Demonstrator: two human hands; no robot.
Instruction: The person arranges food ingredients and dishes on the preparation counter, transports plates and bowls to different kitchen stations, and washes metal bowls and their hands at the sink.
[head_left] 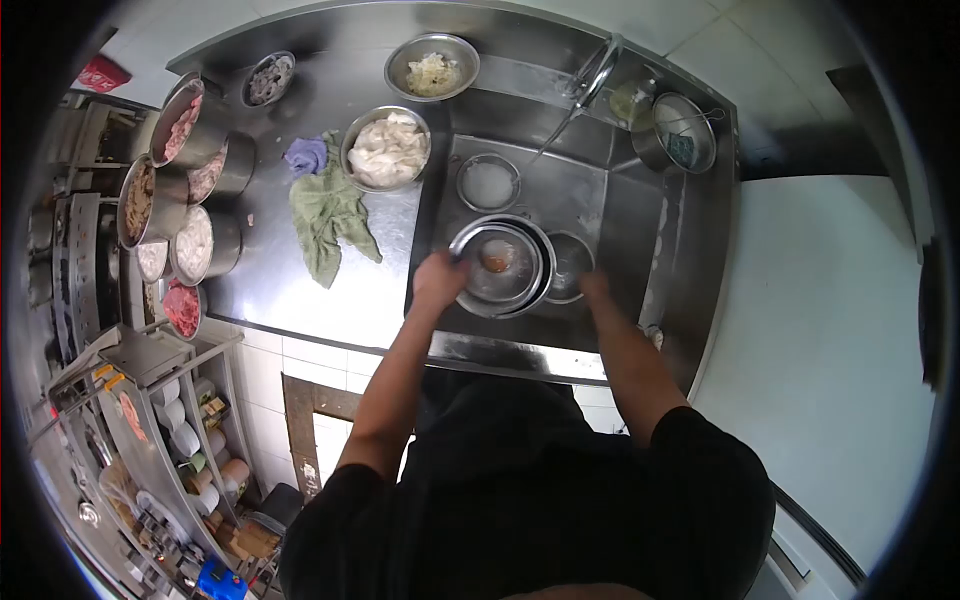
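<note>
My left hand (440, 282) is closed on the left rim of a metal bowl (520, 290) in the sink. A little orange-brown matter (495, 262) lies in that bowl. It sits in or on another metal bowl, whose rim shows at its right. My right hand (597, 287) is at the right edge of a second metal bowl (570, 268), lower in the sink; its fingers are blurred and partly hidden. Behind them a small round bowl (489, 183) with whitish contents stands in the sink (575, 185).
A faucet (597, 70) reaches over the sink's back edge. At the right corner stands a metal pot (685, 130) with a strainer. Left of the sink are a bowl of pale food (388, 150), a green cloth (330, 215) and several metal containers (222, 245).
</note>
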